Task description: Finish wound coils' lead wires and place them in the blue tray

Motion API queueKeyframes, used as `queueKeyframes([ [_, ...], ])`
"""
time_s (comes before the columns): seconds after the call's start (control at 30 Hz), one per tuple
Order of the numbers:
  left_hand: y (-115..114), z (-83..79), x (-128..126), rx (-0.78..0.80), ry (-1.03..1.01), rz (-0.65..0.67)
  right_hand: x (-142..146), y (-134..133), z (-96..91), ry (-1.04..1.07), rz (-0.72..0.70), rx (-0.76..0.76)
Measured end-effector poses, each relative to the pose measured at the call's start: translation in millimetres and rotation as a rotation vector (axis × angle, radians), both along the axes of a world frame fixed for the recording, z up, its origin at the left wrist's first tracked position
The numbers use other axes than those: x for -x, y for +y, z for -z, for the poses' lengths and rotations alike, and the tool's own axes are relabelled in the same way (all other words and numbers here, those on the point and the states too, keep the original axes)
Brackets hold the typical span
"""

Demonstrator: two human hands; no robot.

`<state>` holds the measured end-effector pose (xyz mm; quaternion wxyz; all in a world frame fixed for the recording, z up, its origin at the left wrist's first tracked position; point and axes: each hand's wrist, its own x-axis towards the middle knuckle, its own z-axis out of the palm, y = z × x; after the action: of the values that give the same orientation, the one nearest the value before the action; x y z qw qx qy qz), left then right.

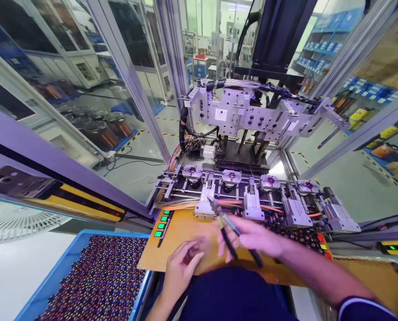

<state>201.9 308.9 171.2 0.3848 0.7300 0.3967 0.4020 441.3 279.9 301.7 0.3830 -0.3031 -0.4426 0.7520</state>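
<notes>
My right hand (252,238) is closed round a pair of small pliers (227,225) with yellow-green and blue-black handles, whose tip points up toward the machine's row of round fixtures (231,177). My left hand (182,263) rests over the tan board (182,227) in front of me, with its fingers curled and pinched together; what they hold, if anything, is too small to name. Each of the fixtures carries a small dark part on top.
A blue tray (68,267) full of several small dark coil parts stands at the lower left. Green lit buttons (162,223) and a black pen (163,232) lie on the board's left edge. A grey machine head (252,111) hangs above the fixtures. Glass panels enclose both sides.
</notes>
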Motion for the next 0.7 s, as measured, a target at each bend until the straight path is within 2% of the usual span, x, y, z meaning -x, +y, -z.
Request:
queueKeyframes([
  [0.07,-1.3,22.6,1.8,-0.095,0.036,-0.072,-20.8,30.9,-25.7,-0.202,-0.021,-0.054],
  [0.13,-1.5,41.4,2.3,-0.185,0.065,-0.098,-32.3,66.6,-47.6,-0.373,-0.024,-0.046],
  [0.2,-0.4,54.7,2.3,-0.26,0.088,-0.099,-33.1,103.7,-64.5,-0.489,-0.016,-0.002],
  [0.3,1.7,64.5,2.7,-0.341,0.119,-0.109,-20.3,156.1,-81.5,-0.621,-0.027,0.105],
  [0.4,3.2,66.9,4.3,-0.379,0.154,-0.11,-1.9,198.3,-90.4,-0.799,-0.082,0.202],
  [0.5,4.7,67.6,5.9,-0.398,0.169,-0.089,12.8,226.0,-92.0,-0.955,-0.155,0.26],
  [0.7,7.1,69.1,5.2,-0.421,0.18,-0.106,23.3,244.3,-83.8,-1.057,-0.173,0.355],
])
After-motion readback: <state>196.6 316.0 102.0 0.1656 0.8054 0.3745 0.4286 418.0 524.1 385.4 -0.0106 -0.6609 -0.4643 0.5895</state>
